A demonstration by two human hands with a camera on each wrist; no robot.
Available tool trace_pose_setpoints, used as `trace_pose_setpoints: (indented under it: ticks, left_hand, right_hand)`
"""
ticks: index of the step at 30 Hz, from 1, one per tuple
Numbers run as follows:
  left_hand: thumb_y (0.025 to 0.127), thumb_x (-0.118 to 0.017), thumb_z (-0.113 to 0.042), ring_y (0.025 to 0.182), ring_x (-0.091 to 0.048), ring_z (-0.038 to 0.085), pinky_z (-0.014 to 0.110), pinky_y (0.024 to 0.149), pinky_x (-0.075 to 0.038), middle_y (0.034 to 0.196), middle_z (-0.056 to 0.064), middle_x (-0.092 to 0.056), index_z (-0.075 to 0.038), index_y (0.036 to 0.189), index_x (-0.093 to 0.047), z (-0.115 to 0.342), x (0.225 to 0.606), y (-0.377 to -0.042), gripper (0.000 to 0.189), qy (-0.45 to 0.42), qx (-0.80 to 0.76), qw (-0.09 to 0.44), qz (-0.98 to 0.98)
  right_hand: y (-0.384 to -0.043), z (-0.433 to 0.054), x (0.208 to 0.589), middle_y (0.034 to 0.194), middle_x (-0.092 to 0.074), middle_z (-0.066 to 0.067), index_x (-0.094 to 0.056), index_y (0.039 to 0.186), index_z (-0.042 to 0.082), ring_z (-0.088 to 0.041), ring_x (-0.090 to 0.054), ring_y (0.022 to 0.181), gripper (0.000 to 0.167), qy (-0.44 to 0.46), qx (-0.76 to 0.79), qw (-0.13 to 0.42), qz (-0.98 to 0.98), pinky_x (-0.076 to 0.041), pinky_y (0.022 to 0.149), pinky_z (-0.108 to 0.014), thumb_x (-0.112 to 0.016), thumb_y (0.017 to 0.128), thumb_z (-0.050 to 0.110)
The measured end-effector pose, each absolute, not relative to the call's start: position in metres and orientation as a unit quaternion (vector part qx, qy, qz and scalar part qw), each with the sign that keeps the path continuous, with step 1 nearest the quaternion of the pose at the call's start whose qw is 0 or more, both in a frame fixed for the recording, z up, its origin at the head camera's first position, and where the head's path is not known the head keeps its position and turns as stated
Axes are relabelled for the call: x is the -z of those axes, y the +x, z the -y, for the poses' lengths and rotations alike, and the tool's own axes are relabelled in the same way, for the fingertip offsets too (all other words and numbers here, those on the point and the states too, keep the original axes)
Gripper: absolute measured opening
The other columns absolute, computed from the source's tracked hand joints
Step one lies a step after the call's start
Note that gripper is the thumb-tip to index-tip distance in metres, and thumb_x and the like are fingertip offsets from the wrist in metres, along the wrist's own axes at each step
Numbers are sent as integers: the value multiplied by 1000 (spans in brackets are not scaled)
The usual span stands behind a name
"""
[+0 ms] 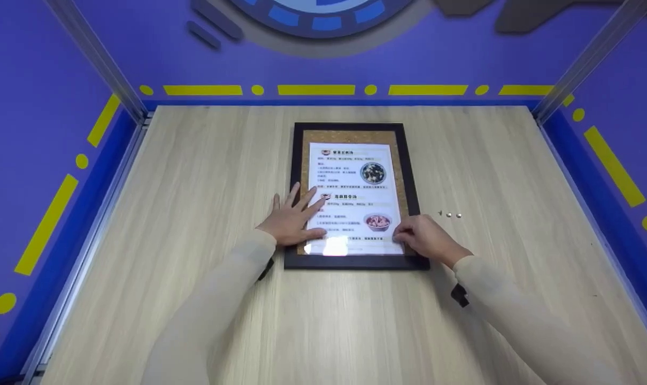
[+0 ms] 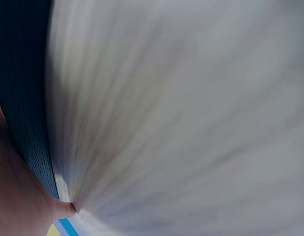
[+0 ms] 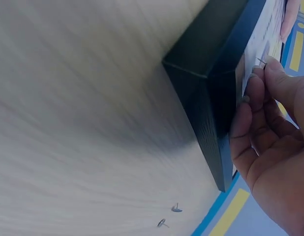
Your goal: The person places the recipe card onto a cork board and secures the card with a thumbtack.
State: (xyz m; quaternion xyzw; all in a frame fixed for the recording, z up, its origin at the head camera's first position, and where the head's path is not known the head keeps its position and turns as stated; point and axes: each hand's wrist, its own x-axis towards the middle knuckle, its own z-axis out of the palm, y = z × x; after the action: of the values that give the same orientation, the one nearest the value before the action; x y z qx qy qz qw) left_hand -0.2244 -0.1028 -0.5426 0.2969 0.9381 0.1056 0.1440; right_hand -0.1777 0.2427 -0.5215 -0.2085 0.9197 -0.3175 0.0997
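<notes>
Head view: the printed sheet point(image 1: 353, 200) lies within the black frame point(image 1: 355, 262) on the worktop point(image 1: 516, 187), long axis running away from the person, heading at the far end. The left hand point(image 1: 291, 222), fingers spread, rests over its left edge; the right hand point(image 1: 426, 235) is nearer the lower-right corner. Left wrist view: fingertip state cannot be determined. Right wrist view: right fingers pinch a pin point(image 3: 260, 61) beside the sheet, thin shaft projecting up-left in that picture; contact is unclear.
</notes>
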Motion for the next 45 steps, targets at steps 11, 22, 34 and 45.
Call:
trace_pose_setpoints:
  ticks: [11,22,34,45]
  left_hand:
    - [92,-33,-77,148,16,35,74,107,-3,166,0,4,-31,160,-10,104,542,-225,86,300,-110,140,-937]
    - [92,-34,-76,147,17,36,75,106,-1,166,1,4,-30,161,-9,105,543,-226,86,302,-119,135,-936]
    - [94,-35,-73,148,15,38,76,105,-2,166,2,2,-30,161,-11,107,543,-224,83,303,-120,130,-936]
    - [96,-33,-71,147,17,37,76,105,-1,166,1,4,-31,161,-10,106,546,-226,80,310,-124,133,-933]
  right_hand:
    - [-180,-238,518,78,-71,-2,-78,85,3,-12,-58,67,5,-186,300,111,-929,-50,63,-31,-74,88,3]
    - [-186,-232,512,78,-71,-4,-78,84,1,-13,-60,65,5,-152,286,149,-934,-51,59,-31,-75,87,2]
    - [-193,-226,507,76,-72,-6,-79,84,1,-12,-62,57,5,-139,278,191,-931,-51,54,-28,-74,86,-1]
    - [-192,-227,507,77,-72,-6,-79,83,0,-13,-64,58,5,-145,279,189,-930,-53,56,-28,-74,85,-1]
